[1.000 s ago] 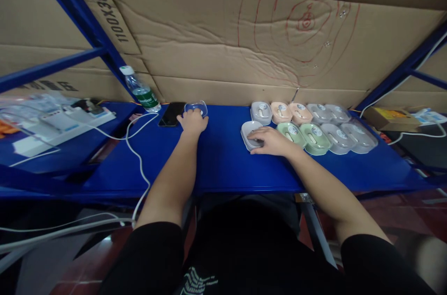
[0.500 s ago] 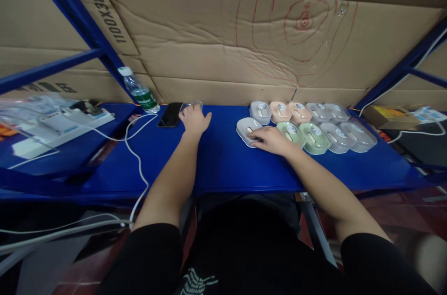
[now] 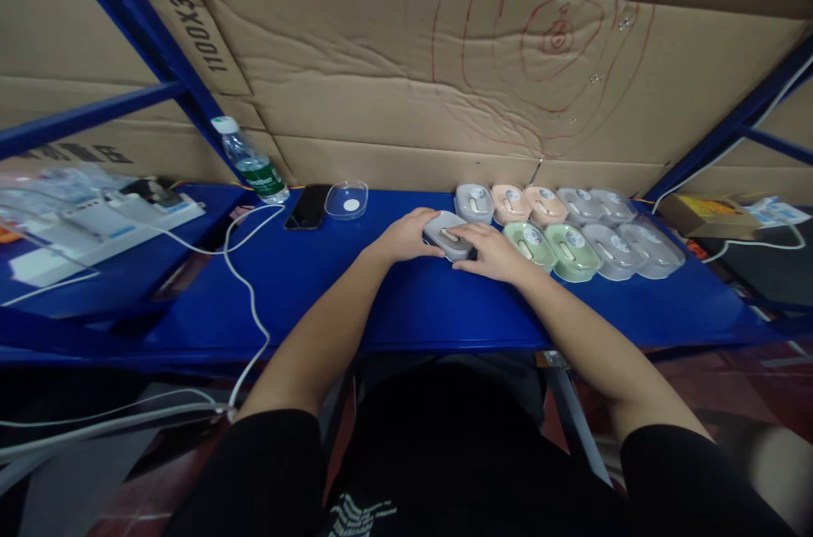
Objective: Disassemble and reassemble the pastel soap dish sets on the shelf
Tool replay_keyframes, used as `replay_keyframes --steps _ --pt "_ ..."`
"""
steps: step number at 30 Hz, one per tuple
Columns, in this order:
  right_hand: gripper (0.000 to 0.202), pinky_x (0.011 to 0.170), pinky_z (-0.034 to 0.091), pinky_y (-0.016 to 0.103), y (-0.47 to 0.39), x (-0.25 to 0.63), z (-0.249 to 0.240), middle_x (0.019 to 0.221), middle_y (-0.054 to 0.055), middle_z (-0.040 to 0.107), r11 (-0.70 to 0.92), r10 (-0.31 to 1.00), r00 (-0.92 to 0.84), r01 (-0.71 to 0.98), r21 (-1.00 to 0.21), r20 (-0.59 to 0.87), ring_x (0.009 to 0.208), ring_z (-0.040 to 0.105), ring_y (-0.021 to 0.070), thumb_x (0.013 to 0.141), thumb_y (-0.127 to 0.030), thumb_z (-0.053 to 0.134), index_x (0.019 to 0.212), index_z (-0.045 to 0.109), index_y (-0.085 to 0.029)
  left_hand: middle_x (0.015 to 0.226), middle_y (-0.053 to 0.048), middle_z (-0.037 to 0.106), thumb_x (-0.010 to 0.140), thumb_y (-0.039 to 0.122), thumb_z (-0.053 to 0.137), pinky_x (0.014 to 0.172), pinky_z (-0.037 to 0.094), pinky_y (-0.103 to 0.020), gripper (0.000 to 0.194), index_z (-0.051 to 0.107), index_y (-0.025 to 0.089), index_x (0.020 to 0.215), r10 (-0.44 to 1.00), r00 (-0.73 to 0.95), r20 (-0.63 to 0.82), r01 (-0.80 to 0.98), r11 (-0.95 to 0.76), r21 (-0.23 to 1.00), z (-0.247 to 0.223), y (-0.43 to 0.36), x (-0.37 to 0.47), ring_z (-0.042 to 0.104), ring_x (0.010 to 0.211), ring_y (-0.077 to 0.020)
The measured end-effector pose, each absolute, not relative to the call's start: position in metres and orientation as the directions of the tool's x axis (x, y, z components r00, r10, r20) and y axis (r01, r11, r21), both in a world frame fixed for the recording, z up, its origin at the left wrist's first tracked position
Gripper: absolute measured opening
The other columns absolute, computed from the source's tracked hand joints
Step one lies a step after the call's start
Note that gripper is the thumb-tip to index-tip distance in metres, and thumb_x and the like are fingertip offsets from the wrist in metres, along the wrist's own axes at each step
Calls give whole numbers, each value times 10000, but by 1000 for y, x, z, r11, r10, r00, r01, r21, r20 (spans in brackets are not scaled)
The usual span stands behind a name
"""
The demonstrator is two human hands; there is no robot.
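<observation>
From where I stand, the left hand (image 3: 410,237) has let go of the clear cover (image 3: 348,202) and come over to the grey box (image 3: 439,226), where the right hand (image 3: 490,252) already was half a second ago. Now the fingers of both grasp that box, left at its nine o'clock end, right at its three. It's smooth and rounded at the corners, with a slim pale bar on top. The cover, glassy and squarish with a white disc, lies toward the box's ten o'clock, beside a flat black phone (image 3: 306,207). At three o'clock sit green boxes (image 3: 573,253) under shiny see-through tops; at twelve, creased brown cardboard (image 3: 356,46) rises.
</observation>
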State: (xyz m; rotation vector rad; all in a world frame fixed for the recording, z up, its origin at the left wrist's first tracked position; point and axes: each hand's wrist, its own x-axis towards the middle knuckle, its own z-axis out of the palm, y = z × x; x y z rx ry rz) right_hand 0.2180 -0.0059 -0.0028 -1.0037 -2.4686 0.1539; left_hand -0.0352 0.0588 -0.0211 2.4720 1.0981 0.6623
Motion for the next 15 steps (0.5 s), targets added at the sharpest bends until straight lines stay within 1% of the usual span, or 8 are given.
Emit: replay_keyframes --steps 2,3,6,8,9,11,13,15 --pt "864 1179 451 611 -7 217 -4 1557 143 554 689 721 -599 675 -265 348 1437 527 380 793 -421 864 1556 491 -262 1583 -157 519 636 533 931 1230 379 -516 1015 532 245 1523 765 579 283 600 -634 488 -23 61 -37 469 1482 -374" --pt "912 1193 432 627 -7 216 -6 1602 157 497 664 744 -579 698 -269 335 1472 485 400 783 -417 870 1580 455 -259 1584 -156 521 635 520 936 1227 383 -519 1021 527 244 1528 768 572 288 600 -631 492 -23 61 -38 470 1481 -378" --pt "889 1187 439 642 -8 214 -10 1692 187 341 585 806 -503 757 -292 313 1523 403 441 817 -388 829 1595 426 -240 1569 -151 545 666 481 931 1185 434 -512 1006 506 238 1545 775 558 298 588 -622 517 -23 60 -39 535 1428 -371" --pt "860 1155 470 647 -8 213 -13 1719 202 270 531 842 -448 787 -316 300 1509 417 465 826 -361 806 1589 432 -226 1558 -157 559 685 468 924 1157 463 -504 990 501 225 1547 776 554 302 584 -621 524 -23 59 -38 578 1385 -365" --pt "857 1144 478 652 -8 212 -14 1721 206 260 511 854 -426 795 -327 298 1495 434 473 821 -351 805 1585 437 -224 1554 -161 562 686 465 925 1151 469 -503 990 501 217 1546 778 550 303 588 -619 522 -23 59 -38 588 1374 -368" --pt "868 1148 467 661 -7 212 -16 1708 202 288 501 858 -404 794 -346 316 1484 449 474 798 -339 816 1576 445 -233 1547 -160 571 687 464 927 1150 472 -502 993 498 214 1547 787 535 307 600 -610 517 -23 59 -38 597 1365 -373" --pt "878 1172 442 658 -6 212 -16 1677 187 343 522 843 -404 774 -359 356 1495 437 460 781 -345 828 1569 453 -250 1537 -151 582 686 472 927 1149 474 -504 1001 490 228 1553 795 526 303 609 -600 519 -23 60 -38 603 1359 -374" --pt "876 1191 426 642 -6 212 -17 1652 178 366 551 823 -413 748 -369 391 1508 423 440 784 -348 826 1570 448 -260 1529 -151 589 683 484 926 1143 477 -509 1015 482 234 1561 800 521 296 611 -593 525 -24 61 -39 609 1352 -374"
